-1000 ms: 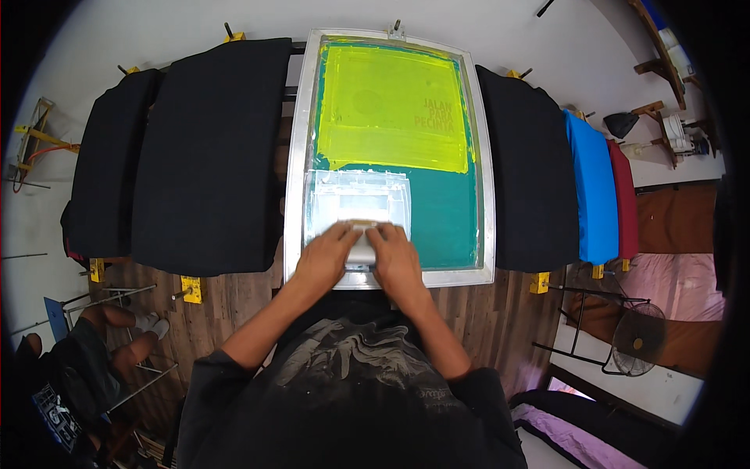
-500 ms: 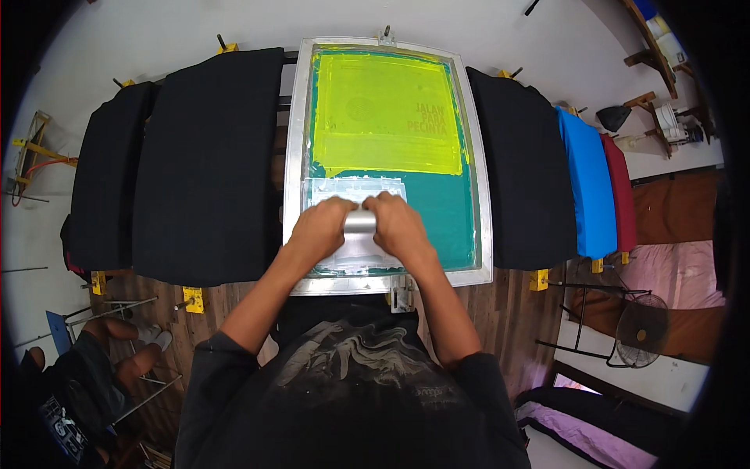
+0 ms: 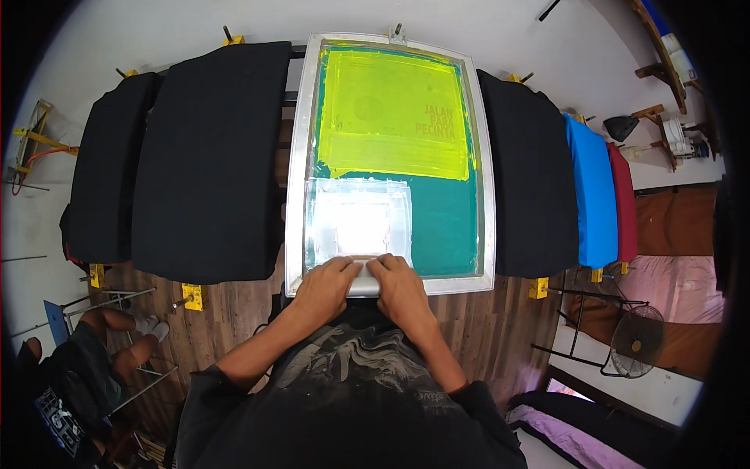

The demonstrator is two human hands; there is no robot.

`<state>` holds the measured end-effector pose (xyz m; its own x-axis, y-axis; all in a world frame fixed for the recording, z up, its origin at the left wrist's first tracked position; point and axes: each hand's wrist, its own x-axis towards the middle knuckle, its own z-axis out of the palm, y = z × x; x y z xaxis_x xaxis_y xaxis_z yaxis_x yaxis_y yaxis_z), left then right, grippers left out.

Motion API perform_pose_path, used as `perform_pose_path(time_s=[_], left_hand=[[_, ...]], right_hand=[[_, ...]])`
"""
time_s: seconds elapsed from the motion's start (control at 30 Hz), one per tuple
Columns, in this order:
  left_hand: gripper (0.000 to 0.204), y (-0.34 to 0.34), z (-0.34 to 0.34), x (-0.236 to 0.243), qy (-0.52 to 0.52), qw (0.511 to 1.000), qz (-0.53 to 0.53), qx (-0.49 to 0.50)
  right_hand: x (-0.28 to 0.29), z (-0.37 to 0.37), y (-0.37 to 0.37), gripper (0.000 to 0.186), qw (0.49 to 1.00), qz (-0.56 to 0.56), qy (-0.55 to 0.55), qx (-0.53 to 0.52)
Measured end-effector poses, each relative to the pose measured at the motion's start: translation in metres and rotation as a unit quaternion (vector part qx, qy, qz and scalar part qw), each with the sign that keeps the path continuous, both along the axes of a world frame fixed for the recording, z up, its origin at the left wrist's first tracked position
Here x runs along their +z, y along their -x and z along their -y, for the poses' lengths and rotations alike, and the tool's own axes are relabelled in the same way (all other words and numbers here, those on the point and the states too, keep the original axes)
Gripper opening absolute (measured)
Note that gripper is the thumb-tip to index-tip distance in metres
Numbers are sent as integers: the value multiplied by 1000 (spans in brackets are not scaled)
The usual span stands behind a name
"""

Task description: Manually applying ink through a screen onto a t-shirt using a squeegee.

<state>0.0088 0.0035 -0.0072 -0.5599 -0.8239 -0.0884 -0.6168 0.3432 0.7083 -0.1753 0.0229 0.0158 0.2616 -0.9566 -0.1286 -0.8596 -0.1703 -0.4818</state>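
Note:
A silver-handled squeegee spans the near end of a screen printing frame, gripped by both of my hands. My left hand wraps its left part, and my right hand its right part, thumbs close together. Beyond them, white ink lies on the near-left of the green screen mesh, bright with glare at its middle. Yellow-green tape covers the far half, with faint lettering showing through. The squeegee's blade is hidden behind its handle and my fingers.
Black cloth-covered boards flank the frame on both sides, with a blue board and a dark red one farther right. Yellow brackets stick out below them. A standing fan is at right; another person sits at lower left.
Both hands have drawn the squeegee toward me, from mid-patch to the frame's near edge. More of the white ink area is uncovered. The view has shifted slightly.

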Motion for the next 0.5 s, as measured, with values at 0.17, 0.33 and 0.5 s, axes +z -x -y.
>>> perform_pose_path(time_s=[0.17,0.33,0.5], left_hand=[[48,1,26,13,-20,1000,-2,-22],[50,9,56,-2,74,996,-21,52],[52,9,48,-25,94,994,-6,47]], right_hand=[[5,20,5,31,1000,1,-1,19],[-8,59,1,26,996,-47,73,1],[-32,46,-2,23,990,-36,132,-20]])
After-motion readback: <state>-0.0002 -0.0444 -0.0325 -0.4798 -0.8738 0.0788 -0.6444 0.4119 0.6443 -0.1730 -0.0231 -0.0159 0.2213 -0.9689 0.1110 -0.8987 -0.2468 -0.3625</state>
